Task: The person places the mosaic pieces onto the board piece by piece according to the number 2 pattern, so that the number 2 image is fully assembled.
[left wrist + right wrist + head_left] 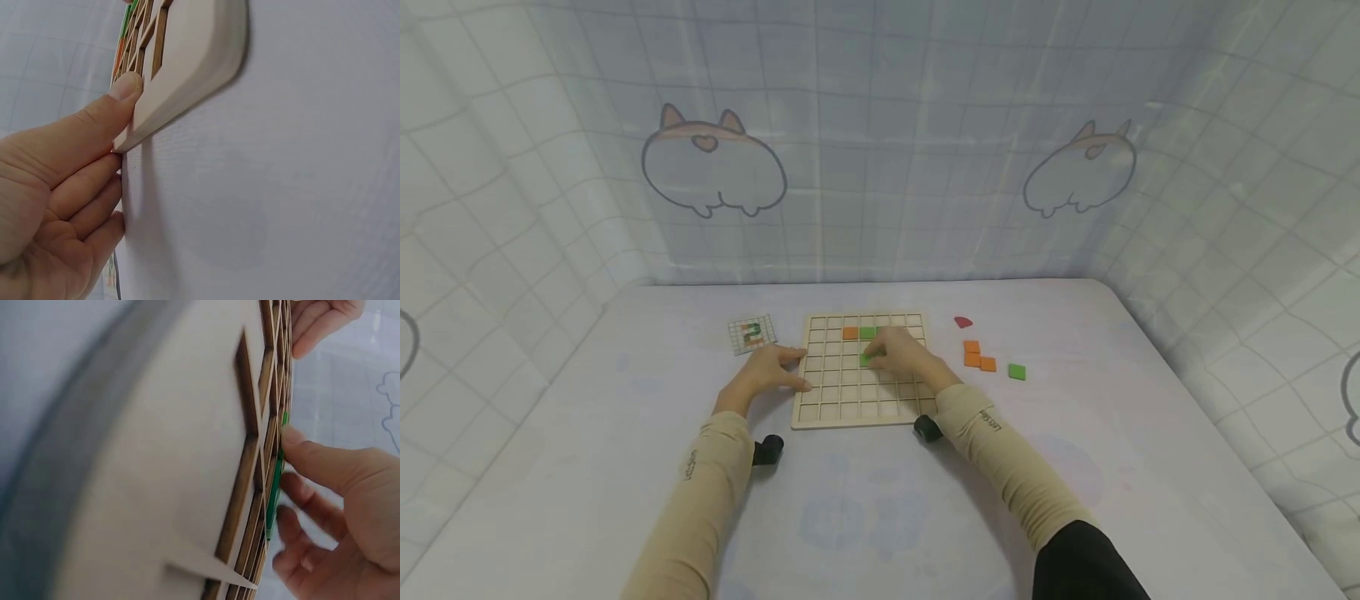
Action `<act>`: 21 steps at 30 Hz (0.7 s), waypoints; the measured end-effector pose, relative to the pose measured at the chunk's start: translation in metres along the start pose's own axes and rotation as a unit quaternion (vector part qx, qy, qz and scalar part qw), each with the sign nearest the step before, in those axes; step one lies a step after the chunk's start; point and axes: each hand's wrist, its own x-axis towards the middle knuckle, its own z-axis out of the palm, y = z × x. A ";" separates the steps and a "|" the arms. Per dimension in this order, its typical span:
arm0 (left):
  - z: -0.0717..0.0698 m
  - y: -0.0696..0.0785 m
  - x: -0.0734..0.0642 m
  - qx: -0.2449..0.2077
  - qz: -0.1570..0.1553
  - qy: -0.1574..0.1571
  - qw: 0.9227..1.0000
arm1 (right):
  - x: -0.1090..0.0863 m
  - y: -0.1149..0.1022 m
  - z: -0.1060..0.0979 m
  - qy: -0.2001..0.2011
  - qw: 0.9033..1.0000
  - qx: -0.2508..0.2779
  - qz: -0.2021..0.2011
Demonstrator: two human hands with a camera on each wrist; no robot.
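Observation:
A wooden grid board [833, 410] lies flat on the table. My left hand [762, 377] is at its left edge, fingers loosely extended; in the left wrist view the thumb [128, 87] presses on the rim, with the other fingers beside the edge. Over the board's upper middle, my right hand [901, 350] pinches a green square tile [273, 500] low over the cells; the fingers partly hide it. In the top rows, an orange tile [850, 333] sits left of another green tile [867, 332].
A small patterned card [752, 335] lies left of the board. To its right are several orange tiles [972, 360], one loose green tile [1017, 372] and a red rounded piece [963, 322]. Behind the table hangs a checked curtain [880, 150].

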 end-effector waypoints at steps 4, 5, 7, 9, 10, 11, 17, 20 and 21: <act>-0.001 0.002 0.000 0.002 0.001 0.000 1.000 | -0.001 -0.003 -0.001 0.004 1.000 -0.029 -0.001; -0.001 0.003 0.000 0.001 0.001 -0.001 1.000 | -0.001 -0.004 -0.001 0.005 1.000 -0.031 -0.002; -0.002 0.003 -0.001 0.001 0.003 0.000 1.000 | -0.001 -0.004 -0.001 0.004 0.999 -0.032 -0.004; -0.002 0.004 -0.001 0.001 0.004 0.001 1.000 | -0.002 -0.001 -0.001 0.007 1.000 -0.014 -0.002; -0.002 0.004 -0.001 -0.001 0.004 0.001 1.000 | -0.002 0.000 -0.002 0.011 1.000 0.006 0.001; -0.002 0.004 -0.001 -0.002 0.004 0.000 1.000 | -0.003 0.003 -0.003 0.017 0.999 0.029 0.009; -0.002 0.004 -0.001 -0.007 0.004 0.003 1.000 | -0.016 0.028 -0.019 0.091 0.987 0.131 0.027; -0.002 0.004 -0.001 -0.007 0.004 0.004 1.000 | -0.031 0.041 -0.032 0.118 0.982 0.146 0.026; -0.002 0.004 -0.001 -0.008 0.004 0.003 1.000 | -0.037 0.046 -0.037 0.124 0.980 0.154 0.032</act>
